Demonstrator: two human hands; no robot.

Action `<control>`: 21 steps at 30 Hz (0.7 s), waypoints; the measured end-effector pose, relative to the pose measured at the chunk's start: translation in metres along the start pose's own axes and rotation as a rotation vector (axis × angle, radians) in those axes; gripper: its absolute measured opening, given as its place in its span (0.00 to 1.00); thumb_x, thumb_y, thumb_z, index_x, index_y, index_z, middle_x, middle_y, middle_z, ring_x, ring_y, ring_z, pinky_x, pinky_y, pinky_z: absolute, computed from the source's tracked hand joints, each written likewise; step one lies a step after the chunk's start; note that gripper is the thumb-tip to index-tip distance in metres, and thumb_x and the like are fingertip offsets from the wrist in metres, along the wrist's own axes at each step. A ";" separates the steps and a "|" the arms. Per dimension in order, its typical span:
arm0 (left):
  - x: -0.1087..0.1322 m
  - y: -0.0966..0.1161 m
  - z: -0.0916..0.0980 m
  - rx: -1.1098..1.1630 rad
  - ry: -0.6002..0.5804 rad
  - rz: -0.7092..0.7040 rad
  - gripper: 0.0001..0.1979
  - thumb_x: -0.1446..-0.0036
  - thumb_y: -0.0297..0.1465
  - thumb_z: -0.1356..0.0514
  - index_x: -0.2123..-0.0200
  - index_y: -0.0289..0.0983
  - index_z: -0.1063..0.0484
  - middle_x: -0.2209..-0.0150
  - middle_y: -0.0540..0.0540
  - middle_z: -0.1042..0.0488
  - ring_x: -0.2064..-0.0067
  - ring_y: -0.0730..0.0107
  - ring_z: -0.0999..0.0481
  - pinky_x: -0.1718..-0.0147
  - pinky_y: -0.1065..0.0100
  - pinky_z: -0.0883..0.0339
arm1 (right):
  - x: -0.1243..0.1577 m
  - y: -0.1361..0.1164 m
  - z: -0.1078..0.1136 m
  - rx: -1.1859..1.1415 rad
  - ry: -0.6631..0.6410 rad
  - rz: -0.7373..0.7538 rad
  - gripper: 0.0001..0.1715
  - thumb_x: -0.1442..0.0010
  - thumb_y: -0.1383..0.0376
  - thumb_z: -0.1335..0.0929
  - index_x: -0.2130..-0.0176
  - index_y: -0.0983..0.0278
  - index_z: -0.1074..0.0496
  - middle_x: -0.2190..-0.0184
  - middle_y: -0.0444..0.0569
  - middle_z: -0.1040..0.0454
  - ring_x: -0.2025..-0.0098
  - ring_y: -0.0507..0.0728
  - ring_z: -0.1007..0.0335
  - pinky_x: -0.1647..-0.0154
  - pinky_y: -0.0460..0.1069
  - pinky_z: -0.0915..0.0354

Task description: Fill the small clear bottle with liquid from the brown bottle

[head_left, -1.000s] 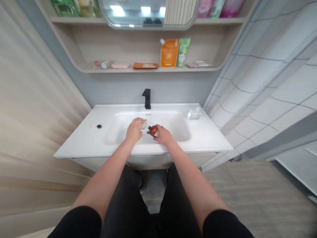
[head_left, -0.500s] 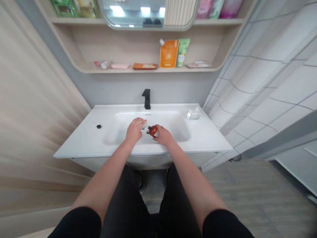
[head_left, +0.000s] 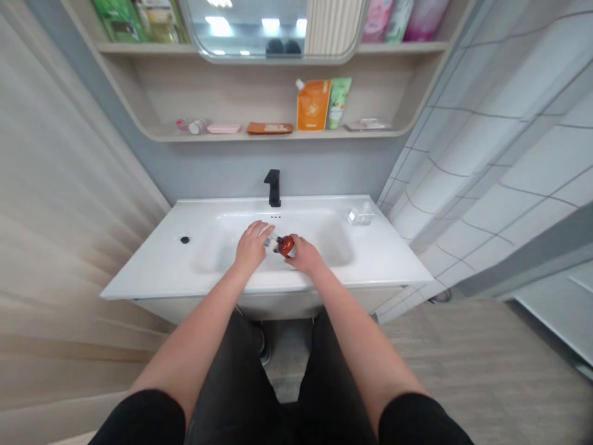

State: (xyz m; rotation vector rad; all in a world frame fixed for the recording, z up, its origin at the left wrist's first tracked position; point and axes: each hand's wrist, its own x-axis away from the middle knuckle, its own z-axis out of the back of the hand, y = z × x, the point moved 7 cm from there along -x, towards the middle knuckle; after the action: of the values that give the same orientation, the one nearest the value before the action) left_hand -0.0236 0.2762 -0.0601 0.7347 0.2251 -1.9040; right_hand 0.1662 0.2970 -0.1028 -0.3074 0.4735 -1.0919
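Observation:
Over the white sink basin [head_left: 324, 247], my right hand [head_left: 306, 253] is closed around an amber-brown bottle [head_left: 286, 246], tilted with its dark neck toward the left. My left hand [head_left: 251, 248] is closed on a small clear container [head_left: 270, 240]; its fingers cover much of it, so its full shape is hidden. The bottle's neck is right at the clear container, and I cannot tell whether they touch. Behind both hands stands the black faucet [head_left: 273, 188].
A clear box [head_left: 361, 215] sits at the counter's back right. A black round fitting [head_left: 185, 239] is on the left. The shelf [head_left: 222, 136] above bears an orange pouch [head_left: 314, 106], a green tube [head_left: 340, 103] and a flat orange packet [head_left: 269, 128]. A mirror [head_left: 250, 28] hangs higher.
The camera view has shifted slightly, so the shelf appears lower. Both hands keep their hold and the bottle stays tilted toward the clear container.

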 end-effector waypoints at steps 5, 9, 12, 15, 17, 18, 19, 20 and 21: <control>-0.006 0.004 0.006 -0.015 -0.007 -0.024 0.41 0.47 0.13 0.43 0.31 0.43 0.26 0.33 0.39 0.25 0.26 0.48 0.34 0.25 0.43 0.36 | 0.000 0.000 0.003 -0.013 0.023 0.001 0.42 0.40 0.62 0.21 0.34 0.61 0.37 0.43 0.58 0.21 0.45 0.65 0.21 0.44 0.54 0.30; -0.012 0.007 0.010 -0.033 -0.015 -0.047 0.40 0.45 0.13 0.44 0.32 0.42 0.25 0.33 0.38 0.25 0.26 0.47 0.33 0.26 0.43 0.36 | 0.001 -0.001 0.006 -0.020 0.040 -0.004 0.43 0.40 0.60 0.21 0.33 0.61 0.38 0.42 0.58 0.21 0.45 0.65 0.21 0.44 0.54 0.30; -0.016 0.009 0.014 -0.046 -0.022 -0.064 0.39 0.44 0.14 0.44 0.32 0.42 0.25 0.33 0.39 0.25 0.26 0.48 0.34 0.26 0.44 0.36 | 0.003 -0.002 0.009 -0.023 0.059 -0.003 0.42 0.38 0.60 0.22 0.32 0.61 0.38 0.42 0.58 0.22 0.45 0.65 0.21 0.44 0.54 0.30; -0.020 0.012 0.018 -0.050 -0.036 -0.061 0.39 0.44 0.14 0.44 0.31 0.44 0.26 0.32 0.39 0.26 0.26 0.48 0.34 0.26 0.45 0.37 | 0.005 -0.003 0.013 -0.032 0.080 -0.002 0.42 0.37 0.59 0.22 0.31 0.61 0.38 0.41 0.58 0.22 0.43 0.66 0.22 0.43 0.54 0.30; -0.023 0.015 0.021 -0.057 -0.044 -0.065 0.39 0.44 0.14 0.44 0.31 0.44 0.26 0.32 0.39 0.26 0.26 0.49 0.34 0.26 0.45 0.37 | 0.006 -0.004 0.014 -0.036 0.089 -0.004 0.42 0.37 0.58 0.23 0.31 0.60 0.38 0.40 0.58 0.22 0.43 0.66 0.22 0.43 0.54 0.30; -0.024 0.017 0.022 -0.064 -0.047 -0.072 0.39 0.44 0.14 0.44 0.31 0.43 0.26 0.32 0.39 0.26 0.26 0.49 0.34 0.26 0.45 0.37 | 0.007 -0.004 0.015 -0.039 0.093 -0.005 0.42 0.36 0.58 0.23 0.31 0.60 0.38 0.40 0.58 0.22 0.43 0.65 0.22 0.42 0.54 0.30; -0.025 0.018 0.024 -0.074 -0.046 -0.078 0.39 0.44 0.14 0.45 0.31 0.43 0.25 0.32 0.39 0.26 0.26 0.49 0.34 0.26 0.45 0.37 | 0.007 -0.003 0.016 -0.042 0.100 -0.006 0.42 0.36 0.58 0.23 0.31 0.60 0.38 0.40 0.58 0.22 0.43 0.65 0.22 0.42 0.55 0.30; -0.027 0.019 0.026 -0.086 -0.045 -0.084 0.39 0.43 0.14 0.45 0.31 0.43 0.25 0.33 0.39 0.25 0.26 0.49 0.34 0.26 0.46 0.37 | 0.008 -0.003 0.017 -0.045 0.107 -0.007 0.42 0.36 0.57 0.23 0.31 0.60 0.39 0.40 0.58 0.22 0.43 0.66 0.22 0.42 0.55 0.30; -0.028 0.021 0.027 -0.097 -0.046 -0.091 0.38 0.43 0.14 0.45 0.31 0.43 0.25 0.33 0.39 0.25 0.26 0.48 0.33 0.26 0.46 0.36 | 0.008 -0.003 0.017 -0.050 0.115 -0.007 0.43 0.36 0.57 0.23 0.31 0.60 0.39 0.40 0.58 0.22 0.43 0.66 0.22 0.42 0.55 0.29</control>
State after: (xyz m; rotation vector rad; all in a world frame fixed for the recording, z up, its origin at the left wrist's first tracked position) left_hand -0.0081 0.2757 -0.0190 0.6237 0.3244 -1.9792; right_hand 0.1758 0.2887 -0.0883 -0.2910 0.6036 -1.1098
